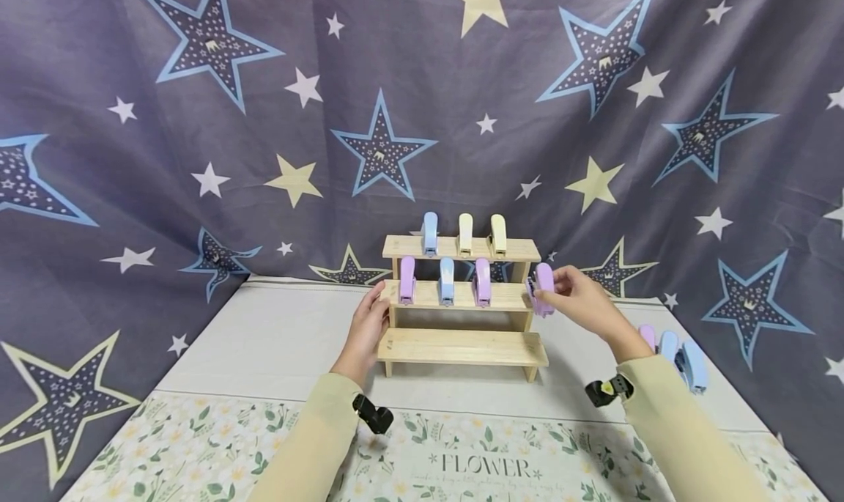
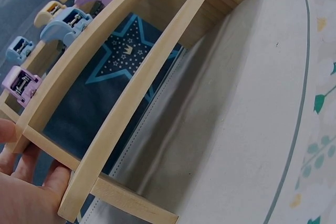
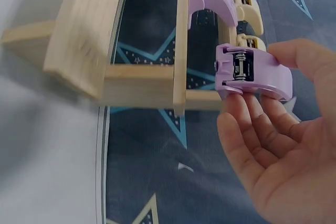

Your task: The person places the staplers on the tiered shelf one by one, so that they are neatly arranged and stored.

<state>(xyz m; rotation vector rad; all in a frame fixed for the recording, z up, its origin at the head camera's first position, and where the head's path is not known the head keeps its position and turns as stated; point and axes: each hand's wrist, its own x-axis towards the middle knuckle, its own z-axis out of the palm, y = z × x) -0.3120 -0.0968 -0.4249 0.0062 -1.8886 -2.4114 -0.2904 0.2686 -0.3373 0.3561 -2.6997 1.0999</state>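
A three-tier wooden shelf rack (image 1: pixel 461 347) stands on the table. My left hand (image 1: pixel 366 327) grips the left end of its middle tier, thumb and fingers at the wood. At the right end of that tier, my right hand (image 1: pixel 585 305) pinches a purple stapler (image 1: pixel 544 281) between thumb and fingers; its spring side shows in the right wrist view. Whether this stapler touches the wood I cannot tell. Along the middle tier stand a purple stapler (image 1: pixel 407 281), a blue stapler (image 1: pixel 446 282) and another purple stapler (image 1: pixel 483 282). The top tier carries a blue stapler (image 1: pixel 430 234) and two yellow staplers (image 1: pixel 465 234).
Beyond my right forearm, a purple stapler (image 1: pixel 647 336) and two blue staplers (image 1: pixel 694 366) sit on the table. A floral cloth (image 1: pixel 217 443) covers the table's front part. Behind the rack hangs a star-patterned curtain (image 1: pixel 369 62).
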